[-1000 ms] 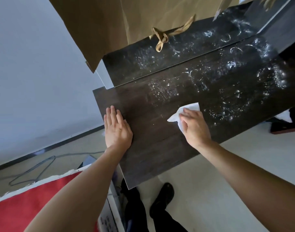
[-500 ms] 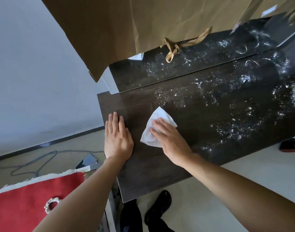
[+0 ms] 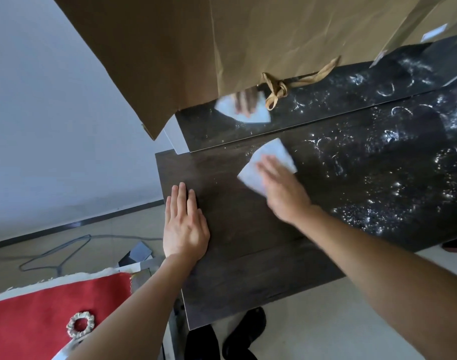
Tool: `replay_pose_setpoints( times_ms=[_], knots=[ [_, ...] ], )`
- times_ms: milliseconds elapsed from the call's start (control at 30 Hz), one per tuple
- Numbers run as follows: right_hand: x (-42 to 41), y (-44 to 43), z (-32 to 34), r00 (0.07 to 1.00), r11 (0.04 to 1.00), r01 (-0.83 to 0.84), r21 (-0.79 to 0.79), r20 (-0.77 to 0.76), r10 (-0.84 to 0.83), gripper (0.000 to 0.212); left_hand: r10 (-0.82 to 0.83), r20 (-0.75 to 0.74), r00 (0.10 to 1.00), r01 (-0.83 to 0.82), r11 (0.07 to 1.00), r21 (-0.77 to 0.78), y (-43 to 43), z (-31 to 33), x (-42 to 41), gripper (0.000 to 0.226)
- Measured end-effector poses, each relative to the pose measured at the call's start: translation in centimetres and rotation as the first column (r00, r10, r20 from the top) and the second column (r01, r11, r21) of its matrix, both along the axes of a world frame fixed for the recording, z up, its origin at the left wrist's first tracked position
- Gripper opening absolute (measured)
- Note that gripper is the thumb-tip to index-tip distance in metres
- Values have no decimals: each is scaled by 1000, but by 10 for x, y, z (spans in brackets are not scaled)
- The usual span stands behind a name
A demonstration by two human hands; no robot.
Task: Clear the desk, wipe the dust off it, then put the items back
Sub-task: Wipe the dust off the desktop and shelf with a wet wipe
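step in hand: wiping. returning the items is not yet begun.

landmark: the brown paper bag (image 3: 222,48), which hangs over the far edge of the desk (image 3: 248,268). whether the bag rests on the desk cannot be told.

right hand (image 3: 282,188): fingers straight and close together, palm down, pressing the white wipe (image 3: 271,157) flat on the desk top. nothing is pinched. the hand is blurred, so finer finger detail cannot be told. hand and wipe lie just below the bag's ribbon handle (image 3: 276,92), on the near side of the glossy back panel (image 3: 209,126), which mirrors them.

left hand (image 3: 184,227): flat and spread, holding nothing, resting on the desk top below the bag's lower left corner. it appears to brace the desk.

surface condition: the dust (image 3: 378,203) shows as white specks and curved smears on the desk top and the back panel, all to the right of the ribbon handle. the area below the bag's lower left corner looks nearly free of it. judged progress: under half of the visible top is wiped.

next move calls for:
1. flat, even pressure on the wipe.
2. strokes carried to the right of the ribbon handle, into the dusted zone.
3. overlapping passes, so the dust is gathered rather than spread.
4. attention to the back panel, which is also dusted.
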State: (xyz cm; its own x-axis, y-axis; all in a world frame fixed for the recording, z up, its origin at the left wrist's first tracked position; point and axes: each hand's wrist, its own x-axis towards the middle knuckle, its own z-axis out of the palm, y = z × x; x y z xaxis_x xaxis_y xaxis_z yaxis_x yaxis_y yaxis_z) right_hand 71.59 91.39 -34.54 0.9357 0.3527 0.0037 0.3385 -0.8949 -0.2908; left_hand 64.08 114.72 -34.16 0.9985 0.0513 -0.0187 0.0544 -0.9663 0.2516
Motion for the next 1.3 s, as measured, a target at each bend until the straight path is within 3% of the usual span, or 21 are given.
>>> replay_pose_setpoints(
  times_ms=[67,133,167,300,367,500,567,633,733,800,967,1000,1067,1133,1200,1233,1300],
  knots=[
    [33,-17,2,963,963,267,-44,-31,-269,69,1,6,1000,-1,1000,6,0,-1,0,50],
    [39,9,6,913,915,403,-20,-57,-403,70,5,9,1000,-5,1000,6,1,-1,0,50],
    [35,30,7,927,930,368,-7,-72,-367,70,7,11,1000,-7,1000,0,1,-2,0,50],
    [17,60,13,998,995,-42,91,-33,45,65,3,9,1000,-2,1000,-21,1,-2,0,52],
    [35,31,16,999,996,40,79,-15,-39,63,5,12,1000,-5,1000,-24,2,-2,0,52],
    [60,18,16,884,884,468,-8,22,-467,45,2,19,1000,-1,1000,-26,3,-3,0,52],
    [63,55,14,884,884,466,20,39,-467,35,2,16,1000,-2,999,-34,3,-4,0,52],
    [59,92,11,927,916,369,158,4,-374,25,-3,26,1000,4,999,-48,4,-5,0,50],
    [62,109,8,906,834,397,384,-20,-422,12,-2,34,999,5,997,-78,5,-6,1,49],
    [68,109,4,890,814,428,393,-27,-455,13,-1,42,999,5,995,-95,6,-6,1,49],
    [26,74,10,991,919,114,377,-114,-77,14,3,49,999,4,991,-134,7,-6,0,46],
    [19,56,13,990,917,120,380,-110,-84,16,10,43,999,-4,991,-134,8,-6,0,45],
    [24,22,18,955,900,296,321,-72,-288,18,17,29,999,-13,990,-141,8,-6,0,45],
    [48,3,16,817,784,571,245,-73,-573,18,11,33,999,-6,988,-157,8,-7,0,44],
    [66,16,13,702,669,704,237,-92,-706,17,17,37,999,-10,984,-178,9,-9,0,45],
    [67,31,14,708,663,695,277,-104,-699,17,23,36,999,-15,981,-191,9,-10,0,47],
    [47,63,8,855,784,508,356,-95,-511,15,32,40,999,-22,976,-216,10,-10,0,49]
  ],
)
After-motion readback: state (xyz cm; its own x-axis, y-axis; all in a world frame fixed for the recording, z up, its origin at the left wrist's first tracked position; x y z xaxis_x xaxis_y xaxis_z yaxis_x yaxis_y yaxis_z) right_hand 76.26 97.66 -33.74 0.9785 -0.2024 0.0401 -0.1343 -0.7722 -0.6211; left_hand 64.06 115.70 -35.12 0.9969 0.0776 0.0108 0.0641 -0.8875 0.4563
